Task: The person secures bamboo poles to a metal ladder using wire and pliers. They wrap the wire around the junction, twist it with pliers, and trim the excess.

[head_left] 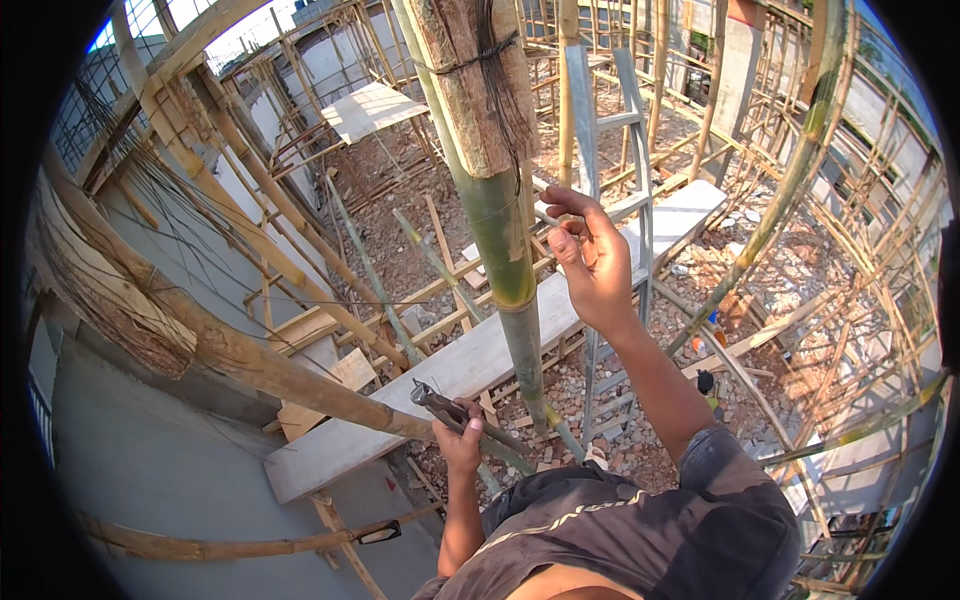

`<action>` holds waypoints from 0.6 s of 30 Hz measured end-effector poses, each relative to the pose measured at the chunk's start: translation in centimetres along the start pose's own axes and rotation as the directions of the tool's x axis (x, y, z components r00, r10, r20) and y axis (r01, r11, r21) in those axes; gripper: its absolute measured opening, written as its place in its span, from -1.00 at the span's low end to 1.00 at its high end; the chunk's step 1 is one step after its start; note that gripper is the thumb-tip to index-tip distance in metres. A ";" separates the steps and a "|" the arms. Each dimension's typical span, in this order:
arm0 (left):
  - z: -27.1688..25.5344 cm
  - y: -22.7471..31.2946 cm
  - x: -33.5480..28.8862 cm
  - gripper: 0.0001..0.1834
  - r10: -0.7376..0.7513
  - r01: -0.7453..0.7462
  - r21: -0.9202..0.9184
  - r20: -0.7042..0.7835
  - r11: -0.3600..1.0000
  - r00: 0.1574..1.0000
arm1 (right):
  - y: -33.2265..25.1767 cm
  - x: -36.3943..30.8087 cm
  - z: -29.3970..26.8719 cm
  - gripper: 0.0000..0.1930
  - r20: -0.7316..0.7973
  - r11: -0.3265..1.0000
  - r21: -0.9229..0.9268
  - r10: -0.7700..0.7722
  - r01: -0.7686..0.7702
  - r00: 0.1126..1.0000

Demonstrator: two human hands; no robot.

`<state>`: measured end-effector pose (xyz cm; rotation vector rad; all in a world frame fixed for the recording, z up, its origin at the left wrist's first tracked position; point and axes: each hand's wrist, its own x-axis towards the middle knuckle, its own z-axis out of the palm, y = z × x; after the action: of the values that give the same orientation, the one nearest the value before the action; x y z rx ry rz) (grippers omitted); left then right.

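My left hand [460,440] is closed around the handles of a pair of dark metal pincers [428,398], their jaws pointing up and away from me. My right hand [598,262] is raised just right of a thick upright green bamboo pole [503,250]. Its fingers are loosely bent, with the thumb apart from them, and I see nothing held in it. A split wooden piece [470,95] lies against the upper pole, bound with dark tie wire [487,55] whose loose ends hang down. A second bamboo pole [300,372] slants in from the left, ending near my left hand.
A long pale plank [390,410] crosses behind the pole. A metal ladder [640,150] rises beyond it to the right. Loose wires [165,185] hang at the upper left beside a grey wall [130,420]. Rubble [640,420] covers the ground below, with bamboo scaffolding around.
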<state>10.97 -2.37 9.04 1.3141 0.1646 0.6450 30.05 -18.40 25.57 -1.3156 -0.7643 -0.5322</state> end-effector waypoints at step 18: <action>-3.4 -3.0 -0.5 -0.63 -0.007 -0.017 -0.089 -0.257 0.996 0.966 | -1.7 3.2 1.7 -0.68 0.466 0.751 0.462 0.246 -0.471 0.850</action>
<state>10.03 -0.11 5.23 1.1407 0.3402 0.8178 30.57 -16.85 29.21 -0.9670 -0.8633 0.2816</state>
